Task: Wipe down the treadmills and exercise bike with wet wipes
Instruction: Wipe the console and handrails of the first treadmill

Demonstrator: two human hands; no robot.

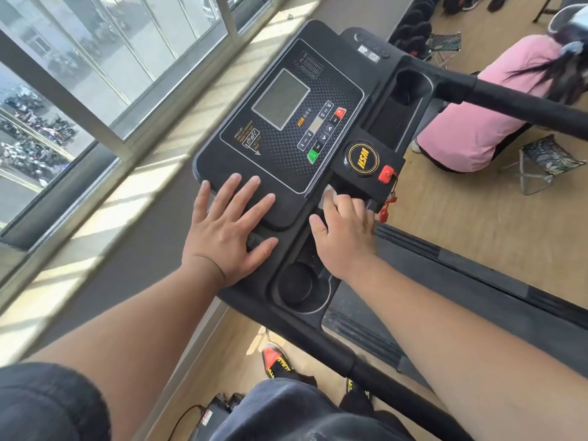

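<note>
A black treadmill console [286, 122] fills the middle of the frame, tilted diagonally from lower left to upper right. Its grey display screen [281, 99] sits just above centre, with a green button [313, 155] and a red button [339, 113] below and right of it among the other keys. A round yellow-ringed HSM badge [363, 159] lies right of the keys, and a red safety key [387, 174] with its red cord and clip [386, 211] hangs just beside it.

The person's left hand [230, 227] lies flat on the lower end of the console panel, fingers straight and spread, palm down. The right hand [343, 237] is at centre frame, fingers curled over a white wet wipe [329, 195], pressing it against the console ledge just below the badge. Only a small part of the wipe shows past the fingertips.

A round cup holder [300, 286] sits under the right wrist, and a second cup holder [412, 85] lies in the upper right. The treadmill belt [445, 297] runs off to the right edge. A black handrail [525, 103] crosses the upper right.

Windows [95, 74] occupy the upper left. In the upper right, a person in a pink top [483, 106] crouches on the wooden floor [477, 218] near a folding stool [544, 163]. An orange and black shoe [275, 361] shows at the bottom centre.
</note>
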